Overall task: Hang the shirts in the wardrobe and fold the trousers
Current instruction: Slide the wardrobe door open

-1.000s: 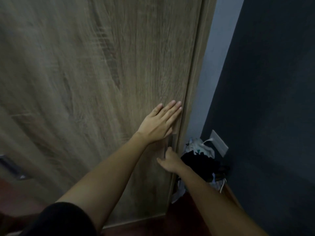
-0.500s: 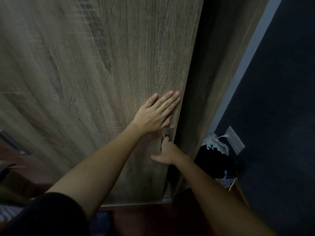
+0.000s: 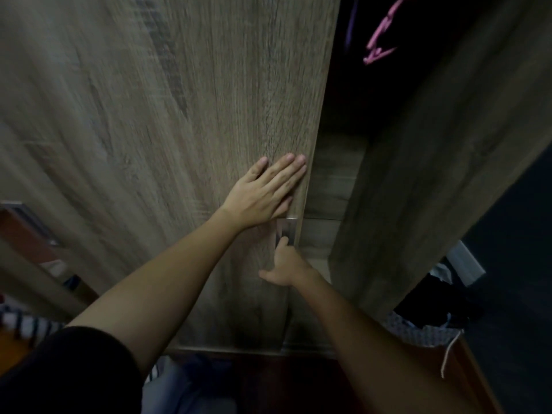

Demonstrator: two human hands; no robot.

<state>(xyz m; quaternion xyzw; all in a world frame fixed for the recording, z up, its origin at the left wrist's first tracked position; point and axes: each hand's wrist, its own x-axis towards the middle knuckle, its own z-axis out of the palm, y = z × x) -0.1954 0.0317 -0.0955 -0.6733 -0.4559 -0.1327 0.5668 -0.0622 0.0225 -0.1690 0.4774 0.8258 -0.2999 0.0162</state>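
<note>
A wooden sliding wardrobe door (image 3: 179, 130) fills the left and middle of the head view. My left hand (image 3: 265, 192) lies flat on the door near its right edge, fingers together. Below it, my right hand (image 3: 285, 264) has its fingertips hooked in the metal recessed handle (image 3: 286, 230) at that edge. To the right of the door the wardrobe's dark inside (image 3: 367, 94) shows, with a pink hanger (image 3: 379, 44) high up and wooden shelves (image 3: 331, 186) lower down.
The wardrobe's side panel (image 3: 418, 189) stands to the right of the gap. A laundry basket (image 3: 427, 330) with dark and white clothes sits on the floor by the dark wall (image 3: 522, 264). A striped cloth (image 3: 27, 324) lies at the lower left.
The door has slid to the left with both hands on it. The gap at its right edge has widened, and the hanger and shelves inside have come into sight.
</note>
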